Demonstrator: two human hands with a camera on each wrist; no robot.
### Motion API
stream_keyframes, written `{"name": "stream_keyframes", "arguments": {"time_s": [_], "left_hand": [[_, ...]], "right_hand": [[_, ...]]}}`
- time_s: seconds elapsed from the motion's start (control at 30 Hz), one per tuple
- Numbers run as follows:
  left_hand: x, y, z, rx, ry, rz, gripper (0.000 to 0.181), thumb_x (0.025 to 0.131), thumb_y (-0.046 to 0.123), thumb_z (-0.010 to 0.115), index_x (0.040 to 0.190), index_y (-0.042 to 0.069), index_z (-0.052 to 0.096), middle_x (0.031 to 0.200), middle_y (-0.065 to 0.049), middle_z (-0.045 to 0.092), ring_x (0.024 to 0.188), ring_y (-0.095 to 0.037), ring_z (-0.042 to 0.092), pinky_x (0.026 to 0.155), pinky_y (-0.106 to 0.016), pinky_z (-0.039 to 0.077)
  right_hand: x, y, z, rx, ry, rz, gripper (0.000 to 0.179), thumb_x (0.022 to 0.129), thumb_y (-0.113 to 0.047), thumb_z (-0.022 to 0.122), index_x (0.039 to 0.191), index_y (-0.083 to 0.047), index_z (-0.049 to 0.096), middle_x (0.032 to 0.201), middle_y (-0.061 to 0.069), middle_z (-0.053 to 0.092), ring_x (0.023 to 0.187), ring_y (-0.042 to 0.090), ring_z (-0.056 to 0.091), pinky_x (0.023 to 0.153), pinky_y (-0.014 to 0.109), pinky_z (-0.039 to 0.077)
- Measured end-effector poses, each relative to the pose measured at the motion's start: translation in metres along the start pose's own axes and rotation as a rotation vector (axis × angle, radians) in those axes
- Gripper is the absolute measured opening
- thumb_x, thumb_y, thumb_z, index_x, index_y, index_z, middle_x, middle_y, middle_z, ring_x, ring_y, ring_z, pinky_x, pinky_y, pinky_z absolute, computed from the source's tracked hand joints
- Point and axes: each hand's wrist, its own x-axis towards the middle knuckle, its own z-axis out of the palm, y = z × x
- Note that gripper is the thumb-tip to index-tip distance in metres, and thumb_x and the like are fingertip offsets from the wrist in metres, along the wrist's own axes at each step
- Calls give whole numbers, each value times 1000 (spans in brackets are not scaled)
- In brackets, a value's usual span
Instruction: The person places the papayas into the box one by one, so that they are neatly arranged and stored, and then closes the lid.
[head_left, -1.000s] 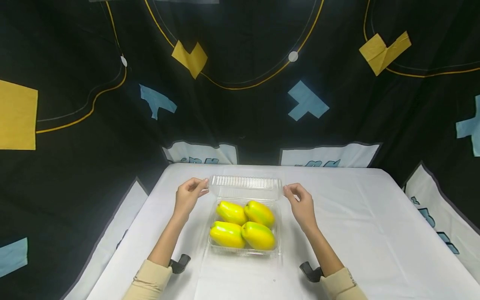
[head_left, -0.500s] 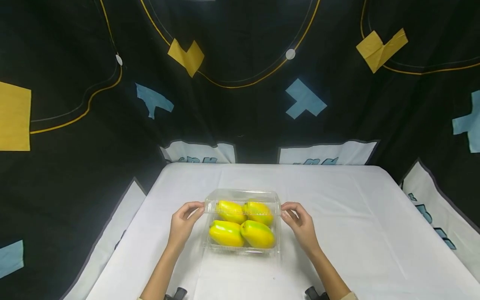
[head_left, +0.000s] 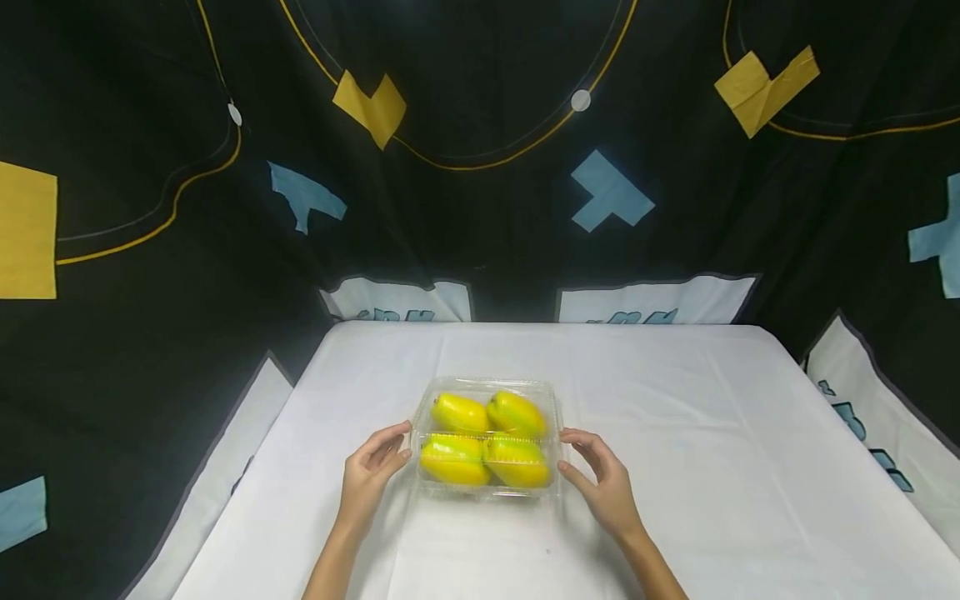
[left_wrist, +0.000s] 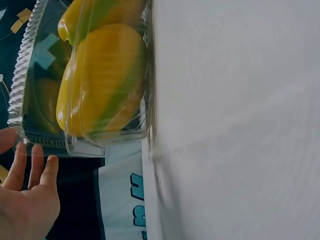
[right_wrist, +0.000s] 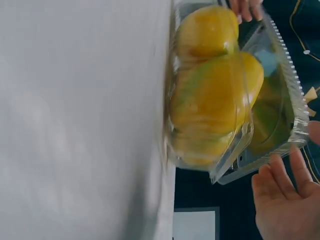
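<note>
A clear hinged plastic container [head_left: 557, 483] holds several yellow-green mangoes [head_left: 454, 460]; they look smooth and glossy. Over them slants its clear lid [head_left: 487, 447], the ridged edge still raised off the base in both wrist views. My left hand [head_left: 365, 479] holds the left end of that edge by thumb and fingertips. At the opposite end, my right hand [head_left: 606, 490] holds the lid likewise. The other left-hand fingers [left_wrist: 50, 172] and right-hand fingers [right_wrist: 281, 175] lie fairly straight along the lid's ends.
The container stands on a table covered in white cloth [head_left: 675, 433]. Behind the table hangs a black curtain [head_left: 480, 233] with yellow and blue patches. White printed panels [head_left: 656, 302] show beyond the table's far edge.
Both hands have swung the lid from upright behind the mangoes forward and down over them. The hands have come toward the table's near side, and their fingers have spread somewhat.
</note>
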Motion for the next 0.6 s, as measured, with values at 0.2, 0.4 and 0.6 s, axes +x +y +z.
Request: {"name": "stream_keyframes", "arguments": {"time_s": [0.2, 0.4, 0.6], "left_hand": [[-4, -9, 0, -50, -32, 18, 43, 85, -5, 60, 126, -7, 49, 134, -20, 45, 129, -30, 36, 101, -24, 33], [-7, -18, 2, -25, -89, 18, 45, 87, -5, 56, 132, -4, 46, 139, -16, 41, 132, -28, 31, 102, -22, 30], [-10, -22, 3, -33, -66, 27, 45, 86, -7, 56, 130, -5, 47, 138, -17, 42, 132, -27, 31, 102, -21, 30]], "right_hand": [[-8, 2, 5, -69, 26, 101, 32, 83, -4, 67, 113, -6, 57, 123, 7, 57, 123, 26, 45, 101, 20, 32], [-15, 6, 9, -144, 68, 106, 36, 81, -1, 69, 115, -3, 57, 121, 8, 59, 121, 27, 47, 100, 35, 36], [-19, 9, 14, -272, 57, -20, 38, 78, 2, 70, 113, -2, 57, 118, 8, 60, 115, 26, 52, 96, 37, 40]]}}
